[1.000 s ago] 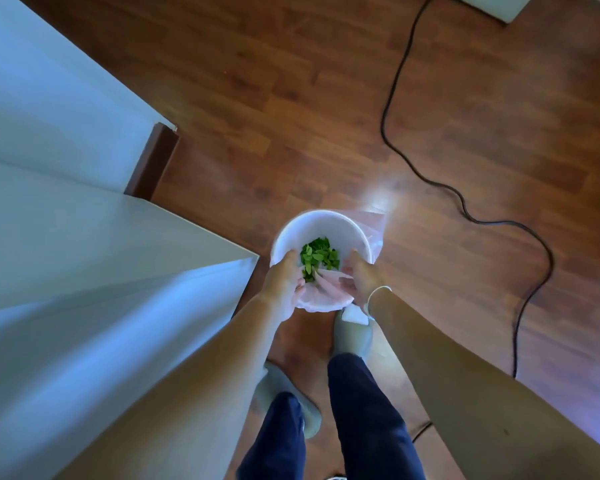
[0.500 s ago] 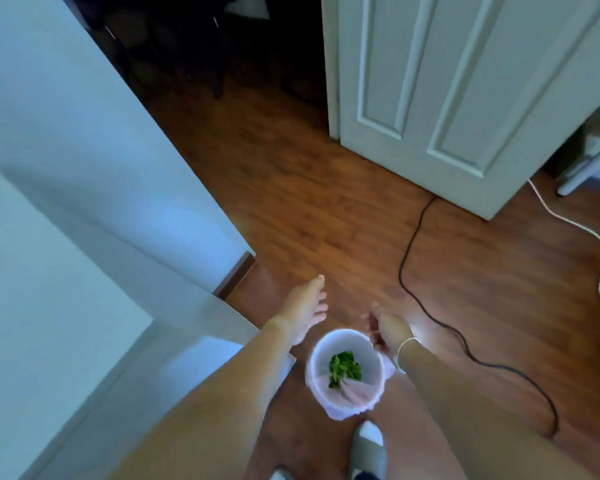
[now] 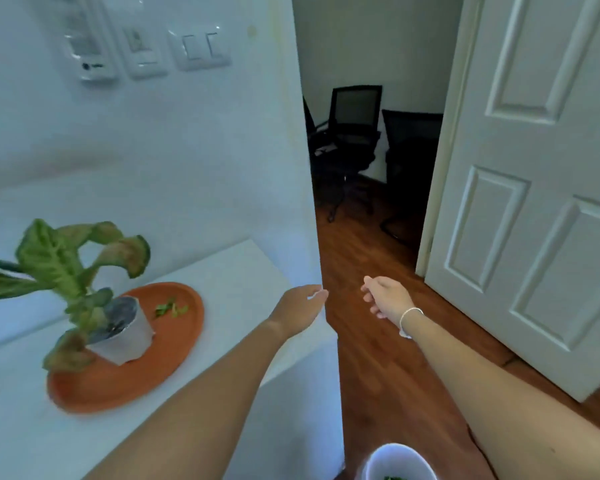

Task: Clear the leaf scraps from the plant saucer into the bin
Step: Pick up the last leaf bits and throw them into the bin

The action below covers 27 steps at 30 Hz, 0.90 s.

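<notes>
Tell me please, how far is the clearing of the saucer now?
Partly done. Some green scraps already lie in the bin on the floor. Nothing is in hand: the left hand and the right hand are both empty. A few leaf scraps remain on the orange saucer beside the plant pot, to be picked up and binned.

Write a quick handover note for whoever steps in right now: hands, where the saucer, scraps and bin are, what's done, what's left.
Left hand: open, holds nothing, over the white counter's edge.
Right hand: fingers loosely curled, holds nothing, over the floor.
Orange saucer: on the counter under the potted plant.
Leaf scraps: a few lie on the saucer beside the pot.
Bin: on the floor below, some green scraps already inside.
Left: pick up the remaining scraps and drop them in the bin.
</notes>
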Motion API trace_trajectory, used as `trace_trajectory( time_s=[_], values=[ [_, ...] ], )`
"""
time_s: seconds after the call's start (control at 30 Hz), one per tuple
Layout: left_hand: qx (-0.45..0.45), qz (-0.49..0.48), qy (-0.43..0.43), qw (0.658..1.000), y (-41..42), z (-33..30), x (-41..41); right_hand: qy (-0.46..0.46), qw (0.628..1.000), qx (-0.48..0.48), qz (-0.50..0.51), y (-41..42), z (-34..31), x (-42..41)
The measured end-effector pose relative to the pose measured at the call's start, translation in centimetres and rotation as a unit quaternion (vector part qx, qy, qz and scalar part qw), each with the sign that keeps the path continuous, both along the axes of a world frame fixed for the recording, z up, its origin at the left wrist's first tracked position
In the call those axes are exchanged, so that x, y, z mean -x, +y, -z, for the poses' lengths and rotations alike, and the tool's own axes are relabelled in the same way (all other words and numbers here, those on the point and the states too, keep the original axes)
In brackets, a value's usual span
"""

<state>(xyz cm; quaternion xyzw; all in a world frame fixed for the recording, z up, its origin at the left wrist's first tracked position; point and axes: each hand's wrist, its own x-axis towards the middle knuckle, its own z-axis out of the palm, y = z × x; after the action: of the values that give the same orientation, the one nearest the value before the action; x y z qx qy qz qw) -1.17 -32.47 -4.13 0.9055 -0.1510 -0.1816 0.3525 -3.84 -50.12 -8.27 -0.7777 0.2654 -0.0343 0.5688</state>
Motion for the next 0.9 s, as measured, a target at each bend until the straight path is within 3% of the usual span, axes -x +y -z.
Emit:
trace_trajectory(
  time_s=[0.2,0.33,0.5,0.77,0.83,0.9],
  values=[
    [-0.059,-0.074,-0.05,0.994,14.0,0.7,2.8,-0.031,0.964,0.19,-0.186,11.6,-3.0,0.1],
    [-0.103,-0.102,-0.079,0.986,20.6,2.1,5.1,-0.037,0.932,0.239,-0.27,17.7,-2.0,-0.9],
    [-0.185,-0.153,-0.139,0.961,25.7,3.0,6.2,-0.042,0.899,0.276,-0.337,22.3,-0.5,-2.3],
    [-0.271,-0.2,-0.161,0.928,27.1,5.3,6.6,-0.064,0.806,0.369,-0.459,24.2,-0.4,-6.4],
    [-0.271,-0.217,-0.179,0.921,27.0,6.0,6.6,-0.058,0.809,0.353,-0.466,24.5,0.2,-7.3],
    [-0.255,-0.239,-0.193,0.917,26.9,6.5,6.8,-0.041,0.857,0.285,-0.428,24.7,0.7,-8.0]
  ],
)
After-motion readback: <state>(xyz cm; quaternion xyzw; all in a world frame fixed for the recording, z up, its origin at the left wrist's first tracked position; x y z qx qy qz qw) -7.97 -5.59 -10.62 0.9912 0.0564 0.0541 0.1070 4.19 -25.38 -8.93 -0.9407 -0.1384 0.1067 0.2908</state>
